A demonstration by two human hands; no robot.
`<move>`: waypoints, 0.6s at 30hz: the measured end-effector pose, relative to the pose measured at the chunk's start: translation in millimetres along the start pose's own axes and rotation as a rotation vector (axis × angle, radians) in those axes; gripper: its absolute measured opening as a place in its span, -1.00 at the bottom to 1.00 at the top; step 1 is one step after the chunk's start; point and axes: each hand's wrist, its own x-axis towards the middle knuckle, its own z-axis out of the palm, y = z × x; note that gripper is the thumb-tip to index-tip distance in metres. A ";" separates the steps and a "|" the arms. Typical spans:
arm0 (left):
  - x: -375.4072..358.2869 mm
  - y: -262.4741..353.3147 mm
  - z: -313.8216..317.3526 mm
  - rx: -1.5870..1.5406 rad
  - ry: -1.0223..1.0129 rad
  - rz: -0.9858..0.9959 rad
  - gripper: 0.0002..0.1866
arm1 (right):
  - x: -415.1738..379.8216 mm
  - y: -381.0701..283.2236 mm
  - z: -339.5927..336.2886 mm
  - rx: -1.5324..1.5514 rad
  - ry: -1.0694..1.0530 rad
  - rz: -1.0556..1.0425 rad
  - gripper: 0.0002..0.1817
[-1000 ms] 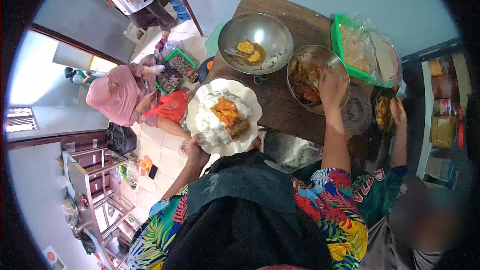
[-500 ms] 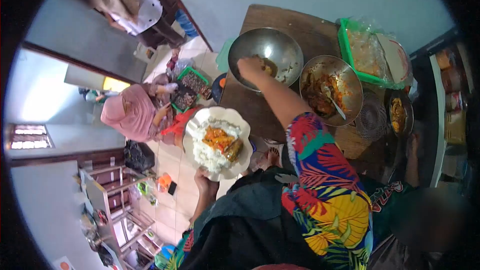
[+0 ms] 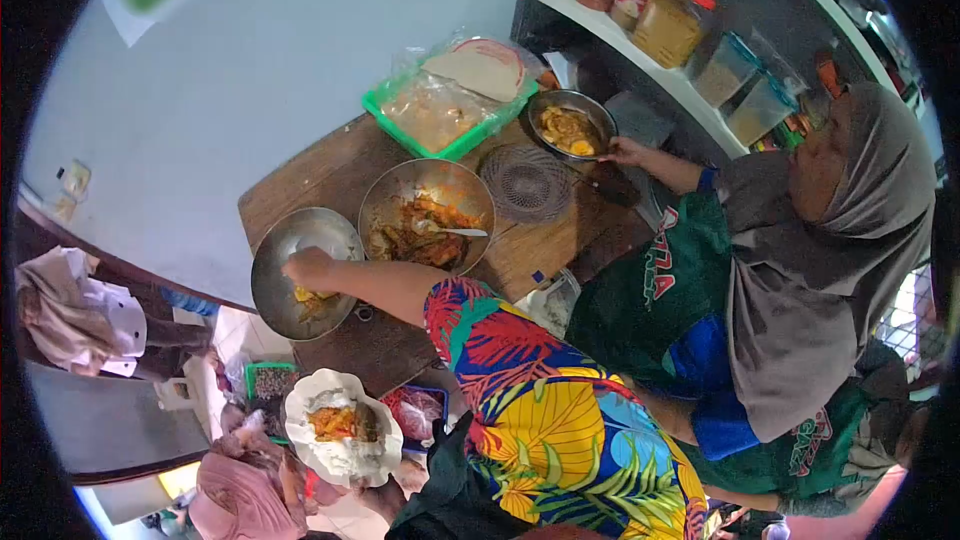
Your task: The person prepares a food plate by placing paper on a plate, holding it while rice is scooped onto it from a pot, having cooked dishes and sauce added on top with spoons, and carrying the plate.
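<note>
At far left, a person [image 3: 75, 315] in a beige head covering stands by the wall, while another in a pink headscarf [image 3: 235, 500] is low at the bottom of the view, near a green basket [image 3: 270, 383]. My right hand [image 3: 310, 268] reaches into a wide metal bowl [image 3: 270, 285], over yellow food [image 3: 312, 298] in sauce; my fingers are curled and partly hidden, and I cannot tell what they grip. Below the bowl, beyond the edge of the wooden table [image 3: 545, 260], my left hand [image 3: 388, 500] holds a scalloped plate [image 3: 298, 420] of white rice [image 3: 350, 462] topped with orange-red food [image 3: 332, 424]. Just right of the first bowl, a second metal bowl [image 3: 385, 185] contains reddish food and a spoon [image 3: 462, 232]. Behind it sits a green tray [image 3: 447, 151] with plastic-wrapped contents, beside a round openwork basket [image 3: 525, 185]. Farther right, a co-worker's hand [image 3: 622, 151] touches the rim of a pan [image 3: 590, 110] of food in brown sauce. Lidded jars [image 3: 672, 25] line a white shelf [image 3: 650, 70] above the co-worker, who wears a gray headscarf [image 3: 800, 310].
</note>
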 end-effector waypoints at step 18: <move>-7.8 7.8 17.0 -0.228 0.265 0.162 -0.38 | 1.3 84.2 16.3 0.342 0.302 0.260 -0.73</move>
